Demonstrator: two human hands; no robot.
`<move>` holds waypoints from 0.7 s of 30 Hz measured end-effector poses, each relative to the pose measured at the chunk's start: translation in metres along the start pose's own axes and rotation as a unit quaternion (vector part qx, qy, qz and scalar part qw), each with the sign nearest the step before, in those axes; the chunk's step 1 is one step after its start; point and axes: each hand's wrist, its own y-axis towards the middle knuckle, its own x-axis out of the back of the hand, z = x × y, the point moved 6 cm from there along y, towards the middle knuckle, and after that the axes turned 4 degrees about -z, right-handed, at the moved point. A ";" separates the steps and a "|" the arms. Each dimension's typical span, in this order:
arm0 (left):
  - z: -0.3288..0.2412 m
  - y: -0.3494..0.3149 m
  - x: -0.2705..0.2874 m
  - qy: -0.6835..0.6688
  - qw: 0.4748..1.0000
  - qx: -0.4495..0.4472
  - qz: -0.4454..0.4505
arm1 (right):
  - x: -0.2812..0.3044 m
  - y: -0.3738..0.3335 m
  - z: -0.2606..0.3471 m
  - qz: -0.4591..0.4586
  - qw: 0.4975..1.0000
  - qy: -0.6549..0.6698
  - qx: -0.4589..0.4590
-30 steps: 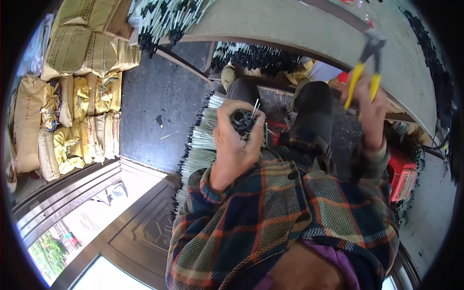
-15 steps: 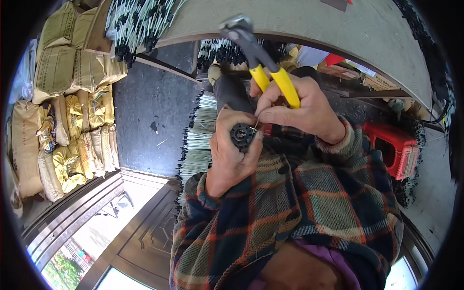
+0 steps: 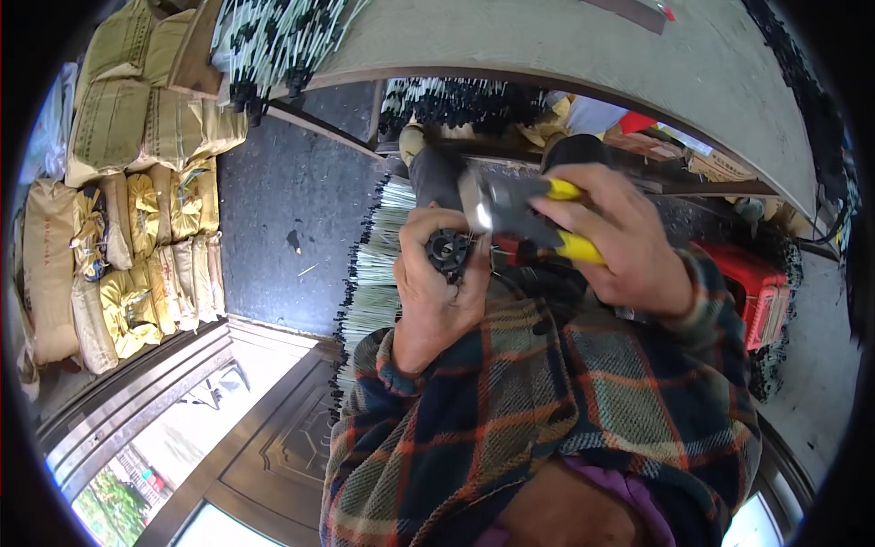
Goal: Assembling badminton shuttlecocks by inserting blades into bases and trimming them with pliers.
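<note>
My left hand (image 3: 433, 310) is closed around a black, round, notched plastic part (image 3: 441, 251) with a hole in its middle, held in front of my chest. My right hand (image 3: 627, 239) grips pincers by their yellow handles (image 3: 578, 246). The pincers' metal head (image 3: 481, 202) is blurred by motion and lies just above the black part, close to my left thumb and fingers. A thin wire or rod seems to show beside the part, but whether the jaws touch it I cannot tell.
A stack of pale rods with black ends (image 3: 375, 260) lies left of my legs. More rods (image 3: 273, 46) rest on the grey bench (image 3: 547, 41) ahead. Filled sacks (image 3: 109, 128) are piled far left. A red plastic stool or crate (image 3: 756, 292) stands right; a brown panelled door (image 3: 283, 438) is behind left.
The pincers have swung from pointing up and away to lying sideways, their head down beside my left hand. My right hand moved slightly right. My left hand keeps hold of the black part.
</note>
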 end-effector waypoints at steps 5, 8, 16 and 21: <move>0.003 0.003 -0.003 -0.042 0.999 -0.003 0.011 | 0.011 -0.010 0.011 0.063 0.968 -0.239 0.046; -0.001 0.002 -0.002 -0.010 0.999 -0.032 0.021 | 0.015 -0.009 0.011 0.057 0.955 -0.283 0.064; -0.004 0.001 -0.003 -0.012 0.999 -0.028 0.038 | 0.025 0.004 0.013 0.046 0.939 -0.330 0.083; -0.002 0.003 -0.004 -0.018 0.999 -0.037 0.032 | 0.031 0.009 0.025 0.097 0.907 -0.394 0.112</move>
